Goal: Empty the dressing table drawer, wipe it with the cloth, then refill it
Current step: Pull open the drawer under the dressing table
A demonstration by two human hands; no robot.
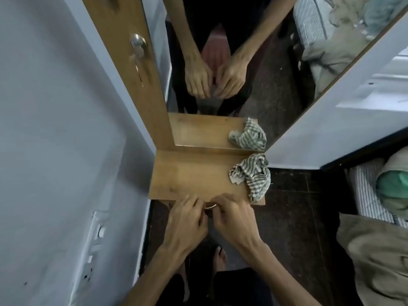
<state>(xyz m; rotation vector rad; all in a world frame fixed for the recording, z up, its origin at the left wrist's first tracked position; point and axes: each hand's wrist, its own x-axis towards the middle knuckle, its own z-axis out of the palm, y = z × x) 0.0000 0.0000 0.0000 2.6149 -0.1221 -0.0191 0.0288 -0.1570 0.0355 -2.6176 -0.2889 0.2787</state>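
A small wooden dressing table top (194,175) juts out below a tall mirror (231,62). A crumpled grey-and-white striped cloth (254,175) lies on its right end. Both hands are at the front edge, where a curved metal drawer handle (210,206) shows between them. My left hand (187,221) has its fingers curled at the handle's left side. My right hand (234,219) curls its fingers at the handle's right side. The drawer itself lies under the top and is hidden, so I cannot tell whether it is open.
A white wall with a switch plate (97,237) is close on the left. A wooden door with a metal knob (138,41) stands beside the mirror. A bed with bedding (375,217) fills the right. Dark floor tiles and my bare foot (219,257) are below.
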